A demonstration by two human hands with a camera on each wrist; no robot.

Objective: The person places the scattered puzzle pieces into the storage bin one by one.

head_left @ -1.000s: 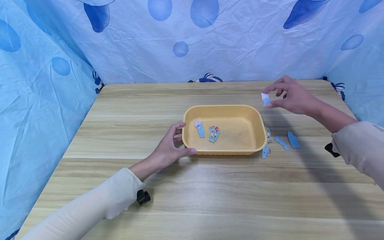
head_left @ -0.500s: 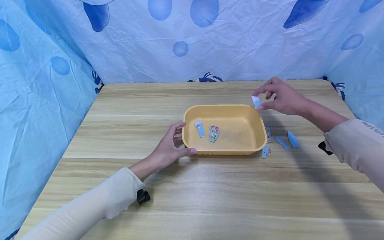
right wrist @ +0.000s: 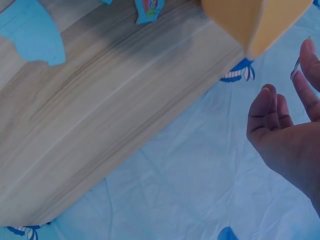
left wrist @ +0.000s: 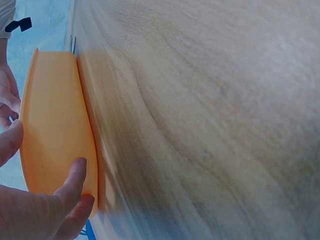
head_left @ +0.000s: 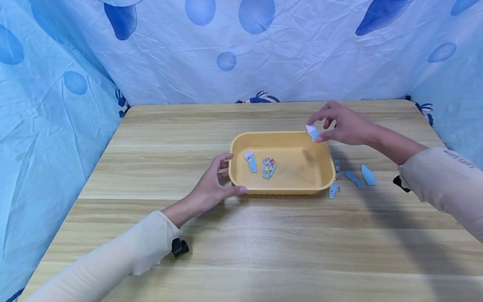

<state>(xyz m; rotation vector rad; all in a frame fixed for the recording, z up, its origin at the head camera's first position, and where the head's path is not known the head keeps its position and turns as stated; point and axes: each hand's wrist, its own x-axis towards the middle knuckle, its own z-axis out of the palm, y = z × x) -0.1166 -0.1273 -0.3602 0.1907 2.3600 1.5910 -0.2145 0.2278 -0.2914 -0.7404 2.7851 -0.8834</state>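
Note:
My left hand (head_left: 209, 181) grips the left end of a yellow plastic basin (head_left: 296, 170), thumb at the front rim and fingers along the end wall. Between the thumb and index finger of my right hand (head_left: 342, 124) is a pinched blue and white puzzle piece (head_left: 312, 133), over the basin's back right corner. The right wrist view shows that piece (right wrist: 295, 69) edge-on. Inside the basin lie a blue and white piece (head_left: 250, 162) and a multicoloured piece (head_left: 269, 167), apart from each other.
Right of the basin, several more pieces lie on the wooden table (head_left: 264, 243): a patterned one (head_left: 337, 168) partly hidden by the basin, a narrow blue one (head_left: 354, 179) and a wider blue one (head_left: 369, 175). Blue patterned cloth (head_left: 158, 63) hangs behind.
My right hand has moved left with the pinched puzzle piece, from beyond the basin's right end to over its back right corner. My left hand and the basin have stayed put.

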